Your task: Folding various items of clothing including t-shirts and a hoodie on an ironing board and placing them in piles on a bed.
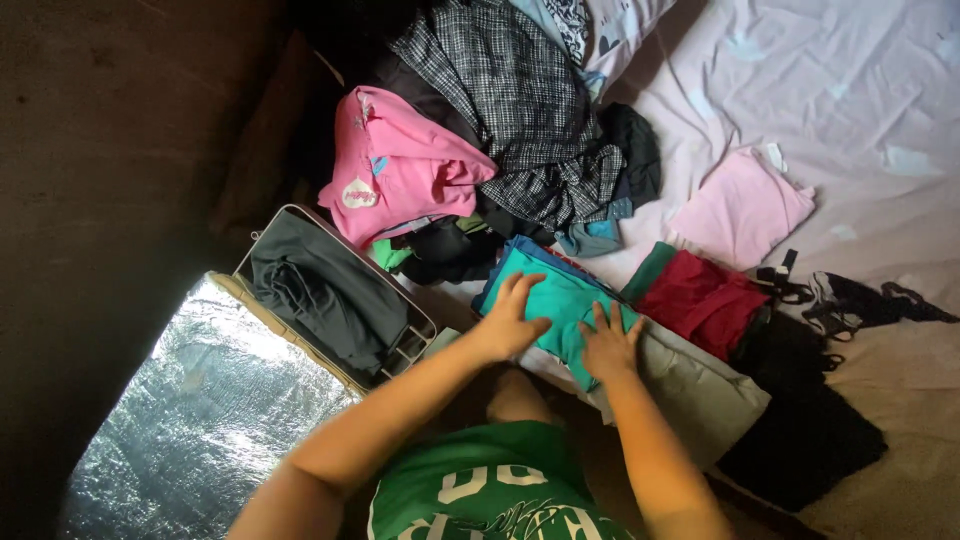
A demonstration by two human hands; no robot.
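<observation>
Directly ahead of the person, at the near edge of the bed (860,90), lies a folded teal garment (560,300), and both hands rest flat on top of it. Left hand (512,318) presses on the garment's left half with fingers spread and pointing away from the body; right hand (608,342) presses on its near right corner, fingers likewise spread. Neither hand is closed around the cloth: both lie open, palms down, side by side with a narrow strip of teal showing between them. The garment's long axis runs from upper left to lower right, roughly parallel to the bed edge, so it sits crosswise to both forearms. Left hand covers more of the cloth and lies nearer its middle; right hand sits closer to the lower end. Beneath the teal piece a blue layer shows at the far edge, and a grey folded piece (700,390) lies under and to the right of it, touching. Just beyond that, a dark red folded garment (705,300) lies beside the teal one, with a pale pink folded piece (740,210) further up the bed, apart from it. Behind the teal garment stands an unsorted heap: a bright pink top (400,170), a checked black-and-white fabric (520,100) and dark items. To the left, an open case (335,290) holds dark grey clothing, its silver-lined lid (190,420) lying open toward the person.
</observation>
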